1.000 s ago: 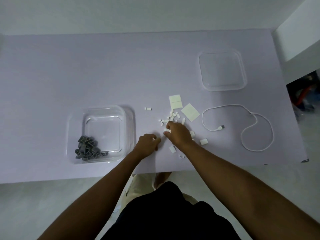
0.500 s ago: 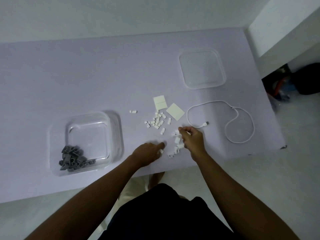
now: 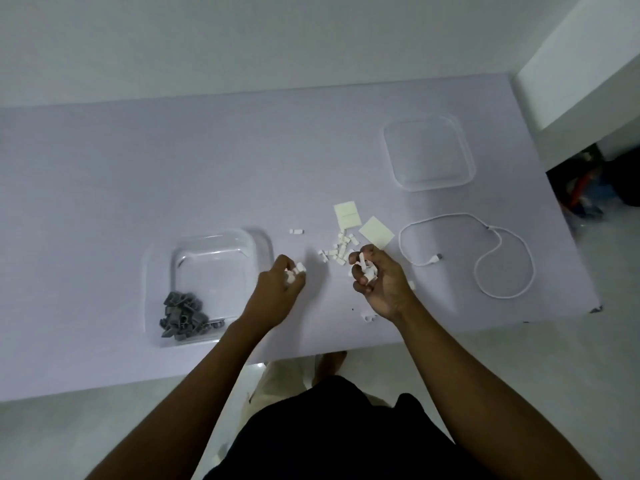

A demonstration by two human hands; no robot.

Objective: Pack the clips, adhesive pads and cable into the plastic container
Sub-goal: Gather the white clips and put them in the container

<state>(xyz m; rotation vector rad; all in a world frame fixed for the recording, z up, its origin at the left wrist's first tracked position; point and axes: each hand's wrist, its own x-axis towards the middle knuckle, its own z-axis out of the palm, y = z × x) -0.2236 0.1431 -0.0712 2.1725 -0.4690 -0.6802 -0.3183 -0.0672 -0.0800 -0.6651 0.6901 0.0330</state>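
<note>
Beside the plastic container (image 3: 207, 261), our left grip (image 3: 277, 289) curls round white clips (image 3: 298, 268), our right grip (image 3: 377, 282) cradling more, held in handfuls, we judge, for fewer trips.

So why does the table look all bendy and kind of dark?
Head view: the wide-angle lens bows the table edges; dim, flat light leaves soft shadows beside the plastic container; the white clips look a little blurry.
</note>
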